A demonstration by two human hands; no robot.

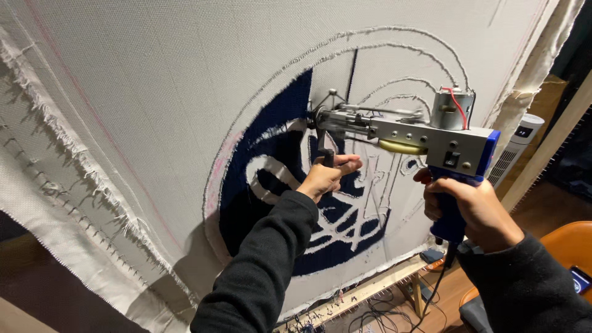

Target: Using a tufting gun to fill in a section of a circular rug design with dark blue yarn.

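A grey and blue tufting gun (pixel 425 135) is pressed nose-first against a stretched pale cloth (pixel 154 80). My right hand (pixel 472 206) is shut on its blue pistol grip. My left hand (pixel 327 176) is shut on the black front handle under the gun's nose. The needle end meets the cloth at the upper edge of a dark blue tufted round design (pixel 277 185) with white lines in it. A thin dark yarn (pixel 351 74) runs down the cloth to the gun. Both sleeves are black.
The cloth is pinned on a wooden frame (pixel 364 293) with frayed edges at the left. Cables lie on the floor below. A white tower fan (pixel 515 151) stands at the right, and an orange chair (pixel 564 243) sits at the lower right.
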